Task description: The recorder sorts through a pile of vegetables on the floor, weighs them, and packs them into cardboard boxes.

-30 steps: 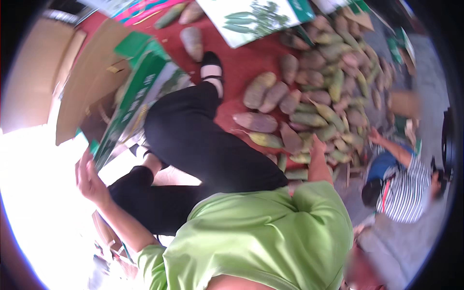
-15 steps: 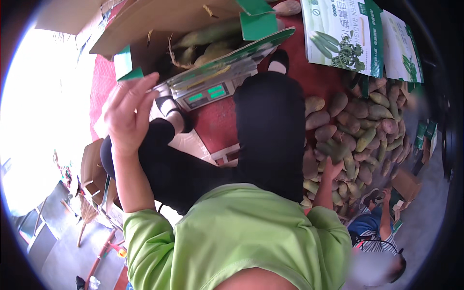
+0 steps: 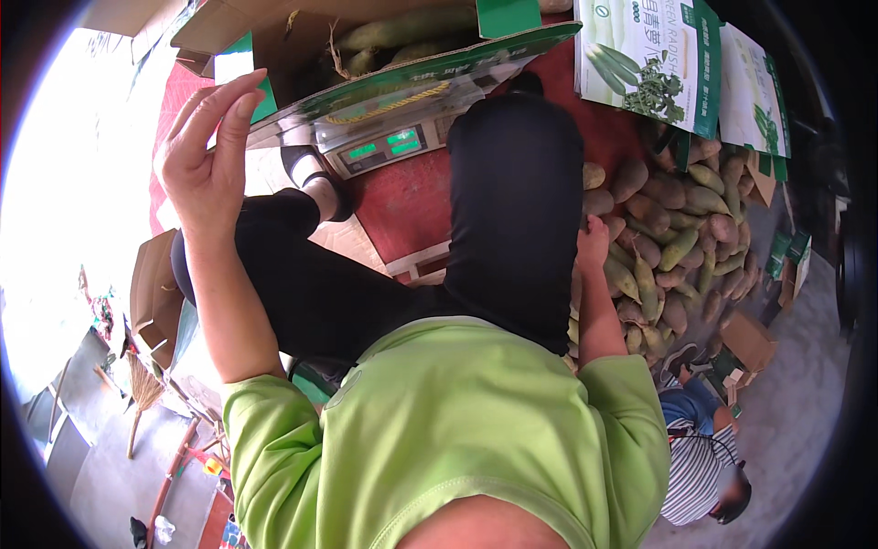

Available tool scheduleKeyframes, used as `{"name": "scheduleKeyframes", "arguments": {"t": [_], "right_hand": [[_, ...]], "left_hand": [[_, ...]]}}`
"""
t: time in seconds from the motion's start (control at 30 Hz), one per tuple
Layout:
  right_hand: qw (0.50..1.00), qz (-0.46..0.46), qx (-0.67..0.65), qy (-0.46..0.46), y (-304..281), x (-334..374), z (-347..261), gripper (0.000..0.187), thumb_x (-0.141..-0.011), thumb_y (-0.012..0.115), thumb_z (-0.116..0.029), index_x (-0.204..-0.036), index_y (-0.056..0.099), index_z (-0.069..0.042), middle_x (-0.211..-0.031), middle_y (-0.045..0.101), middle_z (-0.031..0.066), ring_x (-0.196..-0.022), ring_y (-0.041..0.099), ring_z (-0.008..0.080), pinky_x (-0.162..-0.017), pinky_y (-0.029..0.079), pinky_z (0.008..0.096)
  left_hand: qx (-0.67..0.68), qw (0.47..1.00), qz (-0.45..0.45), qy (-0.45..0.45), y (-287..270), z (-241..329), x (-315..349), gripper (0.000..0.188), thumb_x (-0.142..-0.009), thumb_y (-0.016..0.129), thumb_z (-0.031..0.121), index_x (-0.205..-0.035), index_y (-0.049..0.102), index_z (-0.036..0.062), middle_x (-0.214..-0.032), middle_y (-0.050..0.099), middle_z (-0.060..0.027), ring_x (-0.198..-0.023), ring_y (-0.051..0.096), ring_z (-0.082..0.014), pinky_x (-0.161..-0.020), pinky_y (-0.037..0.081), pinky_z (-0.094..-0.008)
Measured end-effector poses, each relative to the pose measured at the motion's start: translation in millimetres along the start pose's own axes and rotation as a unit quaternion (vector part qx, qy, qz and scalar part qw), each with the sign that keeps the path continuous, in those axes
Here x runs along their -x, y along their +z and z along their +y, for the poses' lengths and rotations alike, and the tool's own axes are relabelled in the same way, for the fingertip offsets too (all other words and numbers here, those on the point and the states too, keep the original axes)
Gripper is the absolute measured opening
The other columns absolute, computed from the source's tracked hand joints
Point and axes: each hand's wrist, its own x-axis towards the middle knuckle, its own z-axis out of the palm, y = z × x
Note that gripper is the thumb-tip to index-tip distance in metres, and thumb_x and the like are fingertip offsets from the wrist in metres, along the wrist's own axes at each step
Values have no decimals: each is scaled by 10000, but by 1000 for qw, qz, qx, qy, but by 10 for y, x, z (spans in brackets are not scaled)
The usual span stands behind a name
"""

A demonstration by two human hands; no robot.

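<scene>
Your left hand (image 3: 203,156) is raised beside the near corner of the open carton (image 3: 476,78), the fingers loosely spread and a little bent, the thumb apart from the forefinger. Its fingertips overlap the carton's green flap (image 3: 265,108) in this view, so you cannot tell whether they press on it or only hover in front.

Your right hand (image 3: 594,242) is down at the near edge of the heap of radishes (image 3: 677,256), just beside your bent knee (image 3: 512,137). It is small and seen from the back, with its fingers curled forward, so you cannot tell whether it grasps a radish or merely touches one.

The knee also covers part of the heap and most of one foot. The carton's far side is cut off by the upper edge; inside it, long green radishes (image 3: 407,29) lie in shadow, the lower ones hard to make out. The carton hides most of the scale (image 3: 384,146) below it, leaving the front with its green-lit display in view. At the upper right, a printed box (image 3: 640,55) overlaps the far end of the heap.

Glare washes out the left side. At the lower right a co-worker in a striped shirt (image 3: 700,476) bends near a small brown box (image 3: 748,343), hands not clearly visible.
</scene>
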Motion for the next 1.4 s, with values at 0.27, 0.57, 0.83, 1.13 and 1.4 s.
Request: {"name": "scheduleKeyframes", "arguments": {"t": [0.27, 0.57, 0.83, 1.13, 1.4], "right_hand": [[967, -9, -245, -70, -809, -782, -657, 268, -826, 663, -89, -1079, 634, -8, -967, 663, 90, -886, 627, 168, -800, 500, 297], [842, -240, -193, -443, -2395, -709, -4146, 211, -841, 621, -60, -1043, 633, -2, -975, 643, 52, -919, 614, 139, -786, 481, 264], [650, -354, 361, -568, -1345, -521, -5569, 283, -764, 690, -204, -1020, 681, -84, -1002, 672, 129, -971, 627, 300, -834, 495, 419], [586, -529, 268, -552, -544, -775, -5282, 212, -864, 600, -275, -817, 725, -111, -805, 693, 80, -808, 636, 245, -744, 482, 391], [731, -460, -165, -477, -1713, -1035, -5063, 310, -907, 499, -295, -751, 644, -71, -865, 702, 24, -848, 613, 128, -794, 458, 321]], "left_hand": [[-20, 991, -120, -64, 18, 289, -3, 167, -780, 669, 16, -946, 684, -1, -855, 632, -130, -791, 616, -271, -726, 493, -340], [-65, 988, -141, 24, -13, 311, -16, 191, -754, 696, 92, -933, 673, 29, -828, 594, -82, -734, 574, -268, -658, 473, -368], [-69, 984, -162, 38, -34, 336, -62, 228, -736, 724, 135, -937, 665, 46, -812, 583, -40, -742, 593, -231, -626, 480, -358], [-63, 985, -158, 33, -31, 300, -114, 266, -685, 751, 133, -925, 678, 46, -827, 596, -47, -726, 594, -229, -613, 480, -354], [-54, 990, -127, -5, -7, 281, -77, 261, -720, 698, -17, -979, 684, 9, -886, 639, -120, -783, 622, -260, -697, 501, -335]]}}
